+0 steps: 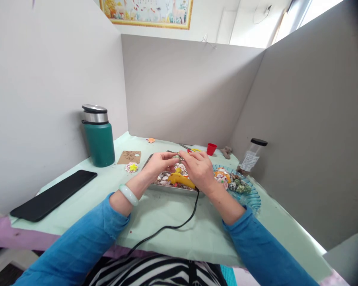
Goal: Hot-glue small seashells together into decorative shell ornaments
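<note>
My left hand [160, 165] and my right hand [199, 169] meet over a metal tray [170, 189], their fingertips closed together on a small greenish piece [177, 157]. The fingers cover most of that piece, so its exact kind does not show. Below them a yellow glue gun [181, 180] lies across the tray on top of many small shells [163, 178]. Its black cord [179, 227] runs over the front edge of the tray toward my lap. To the right of my right hand stands a blue glass plate [255, 198] bearing speckled stones [241, 186] and flower-like decorations [222, 178].
At left are a green bottle [99, 143], a black flat slab [56, 194], a brown card [129, 157] and a yellow-centred flower piece [131, 167]. Behind my hands lie pliers [193, 150] and a red cup [211, 149]. A clear jar [250, 157] stands right. Grey partitions [191, 87] enclose the table.
</note>
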{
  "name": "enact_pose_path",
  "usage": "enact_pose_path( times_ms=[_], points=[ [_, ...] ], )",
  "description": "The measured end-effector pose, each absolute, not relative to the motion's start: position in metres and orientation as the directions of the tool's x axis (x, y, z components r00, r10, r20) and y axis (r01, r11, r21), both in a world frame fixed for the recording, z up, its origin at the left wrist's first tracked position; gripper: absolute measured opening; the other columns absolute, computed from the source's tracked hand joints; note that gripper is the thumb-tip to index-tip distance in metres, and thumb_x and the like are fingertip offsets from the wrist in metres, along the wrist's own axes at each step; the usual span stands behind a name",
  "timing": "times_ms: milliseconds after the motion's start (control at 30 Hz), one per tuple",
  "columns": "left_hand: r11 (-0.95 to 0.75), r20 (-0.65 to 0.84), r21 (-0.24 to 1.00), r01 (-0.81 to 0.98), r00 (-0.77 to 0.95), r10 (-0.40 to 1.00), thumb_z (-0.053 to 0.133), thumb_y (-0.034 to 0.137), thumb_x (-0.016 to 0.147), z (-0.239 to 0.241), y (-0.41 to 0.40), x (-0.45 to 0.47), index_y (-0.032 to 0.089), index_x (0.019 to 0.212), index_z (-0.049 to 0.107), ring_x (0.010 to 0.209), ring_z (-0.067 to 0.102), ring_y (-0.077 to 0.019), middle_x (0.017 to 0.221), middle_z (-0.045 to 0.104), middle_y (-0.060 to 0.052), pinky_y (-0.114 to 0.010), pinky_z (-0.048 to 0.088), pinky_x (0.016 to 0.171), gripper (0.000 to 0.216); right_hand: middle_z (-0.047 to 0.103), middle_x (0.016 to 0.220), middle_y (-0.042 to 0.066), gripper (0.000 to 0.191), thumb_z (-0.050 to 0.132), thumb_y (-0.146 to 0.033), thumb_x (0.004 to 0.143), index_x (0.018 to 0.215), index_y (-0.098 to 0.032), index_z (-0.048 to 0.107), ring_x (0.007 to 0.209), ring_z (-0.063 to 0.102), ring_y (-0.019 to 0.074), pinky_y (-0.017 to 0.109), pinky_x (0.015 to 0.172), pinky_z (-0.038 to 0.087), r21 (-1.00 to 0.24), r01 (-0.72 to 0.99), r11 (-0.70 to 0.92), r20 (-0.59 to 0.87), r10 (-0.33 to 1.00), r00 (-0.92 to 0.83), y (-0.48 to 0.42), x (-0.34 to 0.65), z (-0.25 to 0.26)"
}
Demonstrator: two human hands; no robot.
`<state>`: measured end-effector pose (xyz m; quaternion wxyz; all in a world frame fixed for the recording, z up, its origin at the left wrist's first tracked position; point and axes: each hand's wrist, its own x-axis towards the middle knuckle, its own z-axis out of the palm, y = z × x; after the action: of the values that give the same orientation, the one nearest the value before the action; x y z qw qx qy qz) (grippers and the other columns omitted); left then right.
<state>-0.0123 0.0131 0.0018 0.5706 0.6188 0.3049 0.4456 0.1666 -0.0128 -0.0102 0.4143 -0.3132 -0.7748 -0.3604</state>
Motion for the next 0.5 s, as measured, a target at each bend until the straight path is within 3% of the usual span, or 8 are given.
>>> enact_pose_path(
  times_ms=[233, 500],
  points=[
    [-0.156, 0.217, 0.973, -0.172, 0.433, 0.875, 0.077, 0.038, 0.062, 0.0009, 0.0145, -0.0121, 0.013, 0.100, 0.068, 0.055, 0.053, -0.0085, 0.068, 0.061, -0.001, -0.027, 0.048, 0.061, 0.046, 0.070, 0.095, 0.011, 0.032, 0.046, -0.019, 0.091, 0.121, -0.015, 0.054, 0.086, 0.061, 0.0209, 0.036, 0.078, 0.043, 0.160, 0.780, 0.605, 0.894, 0.245, -0.374, -0.0083, 0.1649, -0.0150],
    [-0.197, 0.256, 0.965, -0.174, 0.442, 0.860, 0.076, 0.037, 0.064, 0.0018, 0.0132, -0.0116, 0.013, 0.102, 0.067, 0.055, 0.053, -0.0080, 0.073, 0.062, -0.002, -0.026, 0.048, 0.060, 0.045, 0.068, 0.091, 0.006, 0.020, 0.051, -0.018, 0.088, 0.105, -0.020, 0.059, 0.084, 0.058, 0.0205, 0.036, 0.078, 0.045, -0.058, 0.716, 0.696, 0.918, 0.319, -0.236, -0.0156, 0.1607, -0.0112]
  ],
)
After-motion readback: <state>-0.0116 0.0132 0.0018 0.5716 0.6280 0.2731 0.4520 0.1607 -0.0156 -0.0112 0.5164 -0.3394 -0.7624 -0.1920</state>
